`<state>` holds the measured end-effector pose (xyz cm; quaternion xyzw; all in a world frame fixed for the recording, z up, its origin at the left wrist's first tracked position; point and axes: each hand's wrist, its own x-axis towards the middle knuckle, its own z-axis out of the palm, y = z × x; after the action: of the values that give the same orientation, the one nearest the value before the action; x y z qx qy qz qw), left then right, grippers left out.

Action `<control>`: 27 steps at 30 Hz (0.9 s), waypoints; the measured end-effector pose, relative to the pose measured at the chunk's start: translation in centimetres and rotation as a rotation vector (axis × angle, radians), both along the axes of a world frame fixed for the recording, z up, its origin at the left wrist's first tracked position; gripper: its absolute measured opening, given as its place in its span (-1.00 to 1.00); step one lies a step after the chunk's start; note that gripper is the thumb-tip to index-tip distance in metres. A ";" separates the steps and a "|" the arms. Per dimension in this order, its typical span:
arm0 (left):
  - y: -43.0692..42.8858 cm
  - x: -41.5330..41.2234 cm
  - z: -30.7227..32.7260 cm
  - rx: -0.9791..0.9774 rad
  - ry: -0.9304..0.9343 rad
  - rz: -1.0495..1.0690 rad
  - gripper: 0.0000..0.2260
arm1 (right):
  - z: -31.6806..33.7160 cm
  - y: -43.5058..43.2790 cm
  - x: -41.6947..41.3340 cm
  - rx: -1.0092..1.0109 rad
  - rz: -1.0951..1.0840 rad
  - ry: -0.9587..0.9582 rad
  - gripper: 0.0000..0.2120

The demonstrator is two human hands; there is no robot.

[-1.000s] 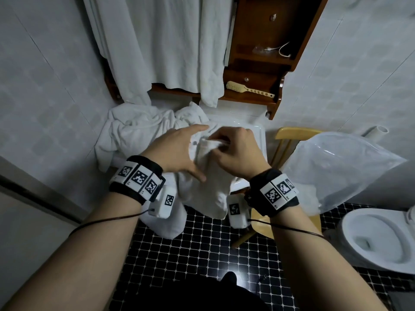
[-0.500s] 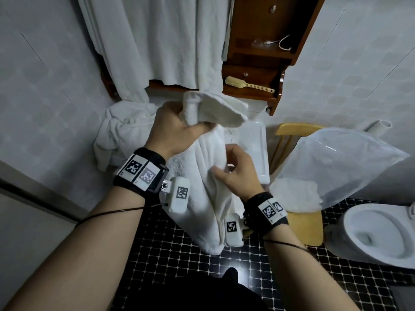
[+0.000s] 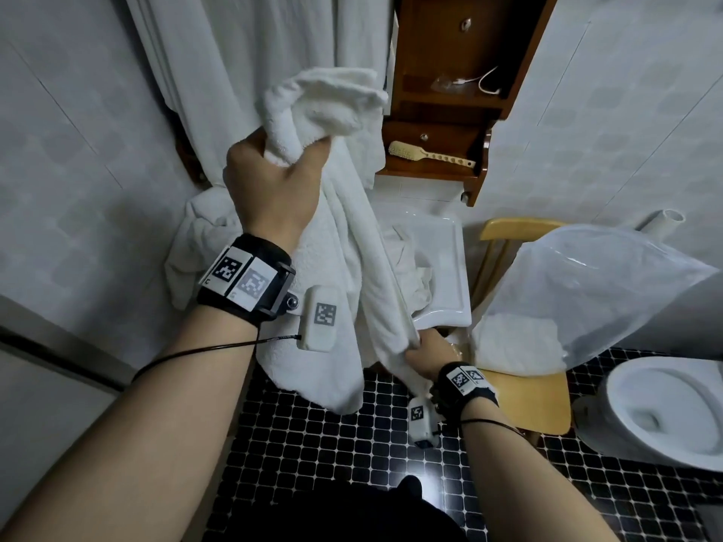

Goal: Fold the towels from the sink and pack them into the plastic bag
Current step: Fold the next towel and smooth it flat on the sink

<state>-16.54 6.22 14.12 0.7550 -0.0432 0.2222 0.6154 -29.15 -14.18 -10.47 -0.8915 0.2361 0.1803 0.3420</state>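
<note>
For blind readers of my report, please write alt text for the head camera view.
A person's left hand holds one end of a white towel raised high, while the right hand grips its lower edge in front of the sink. At the right, a plastic bag and a folded towel rest on a wooden chair.
</note>
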 end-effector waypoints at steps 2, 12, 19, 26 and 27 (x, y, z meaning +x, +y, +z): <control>-0.1 -0.2 0.1 0.009 0.007 0.045 -0.80 | -0.8 -0.9 -0.4 0.029 -0.136 0.019 -0.89; 0.4 0.2 -0.8 0.089 -0.002 0.146 -0.78 | -3.0 -3.9 -0.8 0.451 -0.600 0.017 -0.18; 0.4 0.3 -1.2 0.139 -0.042 0.156 -0.75 | 0.0 -2.0 0.1 1.184 -0.571 -0.217 -0.86; 0.8 0.1 -1.2 0.150 -0.056 0.141 -0.77 | -0.3 -1.7 0.2 1.102 -0.504 -0.230 -0.68; 0.9 0.1 -1.2 0.153 -0.056 0.143 -0.76 | -0.5 -1.6 0.2 1.008 -0.533 -0.204 -0.71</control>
<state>-16.47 7.12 12.89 0.7943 -0.0232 0.2825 0.5373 -28.91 -15.81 -10.94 -0.5411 0.3034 0.0914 0.7790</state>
